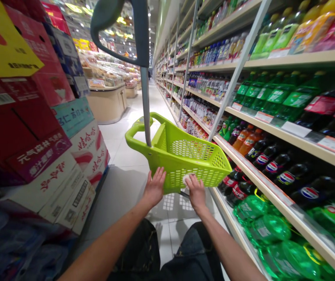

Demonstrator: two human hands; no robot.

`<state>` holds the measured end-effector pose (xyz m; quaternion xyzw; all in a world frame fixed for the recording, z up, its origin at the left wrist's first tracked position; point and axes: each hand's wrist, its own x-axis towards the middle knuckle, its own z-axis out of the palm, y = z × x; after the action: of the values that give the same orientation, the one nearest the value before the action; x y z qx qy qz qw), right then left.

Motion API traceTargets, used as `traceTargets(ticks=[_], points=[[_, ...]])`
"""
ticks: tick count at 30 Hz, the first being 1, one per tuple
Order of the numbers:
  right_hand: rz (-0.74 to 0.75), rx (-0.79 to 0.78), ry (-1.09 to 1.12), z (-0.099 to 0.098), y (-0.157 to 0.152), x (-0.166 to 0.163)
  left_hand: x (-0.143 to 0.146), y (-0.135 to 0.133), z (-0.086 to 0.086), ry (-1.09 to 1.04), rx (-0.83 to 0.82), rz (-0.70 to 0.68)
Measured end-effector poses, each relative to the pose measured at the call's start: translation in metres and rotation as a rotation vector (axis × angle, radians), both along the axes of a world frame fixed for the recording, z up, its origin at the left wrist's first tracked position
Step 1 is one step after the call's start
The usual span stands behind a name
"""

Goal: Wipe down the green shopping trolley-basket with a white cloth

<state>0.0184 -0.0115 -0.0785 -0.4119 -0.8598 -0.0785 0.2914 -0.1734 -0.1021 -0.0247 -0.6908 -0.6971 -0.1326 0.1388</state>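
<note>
A lime green shopping basket [182,156] with a tall grey pull handle [145,97] stands on the aisle floor in front of me. My left hand [155,188] lies against the basket's near wall with its fingers spread and holds nothing. My right hand [195,192] presses on the same wall next to it, fingers curled around a small white thing [186,178] I cannot make out.
Shelves [287,138] of dark and green drink bottles run along the right. Stacked red and white cartons [53,156] fill the left side. The tiled aisle floor [120,156] runs ahead toward a counter [107,101]. My knees show at the bottom.
</note>
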Motion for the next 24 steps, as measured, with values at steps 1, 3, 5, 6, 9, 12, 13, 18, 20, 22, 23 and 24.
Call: traceTargets(ticks=[1,3,5,6,9,12,13,18,20,22,23,24], points=[[-0.025,0.056,0.063,0.011,0.003,-0.001,-0.001,0.001,0.0,-0.006,0.002,0.006],[-0.065,0.138,0.154,0.031,0.011,-0.005,0.0,0.003,0.001,-0.015,0.007,0.007],[-0.069,0.134,0.15,0.035,0.016,-0.013,0.003,0.004,0.002,-0.014,0.009,-0.005],[-0.057,0.103,0.119,0.029,0.016,-0.017,0.004,0.003,0.002,-0.01,0.011,-0.012],[0.025,-0.032,-0.025,-0.002,0.004,-0.022,0.004,0.0,0.0,0.002,0.013,-0.022],[0.081,-0.067,-0.072,-0.015,-0.008,-0.018,-0.004,-0.004,-0.003,-0.01,0.008,0.002],[0.082,-0.034,-0.039,-0.01,-0.009,-0.017,-0.007,-0.005,-0.003,-0.017,0.005,0.012],[0.017,0.173,0.183,0.043,0.01,-0.025,-0.012,-0.002,-0.002,-0.03,0.012,0.043],[0.017,0.14,0.151,0.042,0.014,-0.032,-0.009,-0.002,-0.001,-0.02,0.013,0.043],[0.053,0.053,0.059,0.026,0.009,-0.037,-0.007,-0.003,0.0,-0.013,0.012,0.037],[0.078,0.004,0.009,0.015,0.004,-0.037,-0.008,-0.005,0.001,-0.015,0.01,0.035],[0.105,-0.038,-0.035,0.006,-0.001,-0.038,-0.009,-0.007,0.002,-0.019,0.008,0.035]])
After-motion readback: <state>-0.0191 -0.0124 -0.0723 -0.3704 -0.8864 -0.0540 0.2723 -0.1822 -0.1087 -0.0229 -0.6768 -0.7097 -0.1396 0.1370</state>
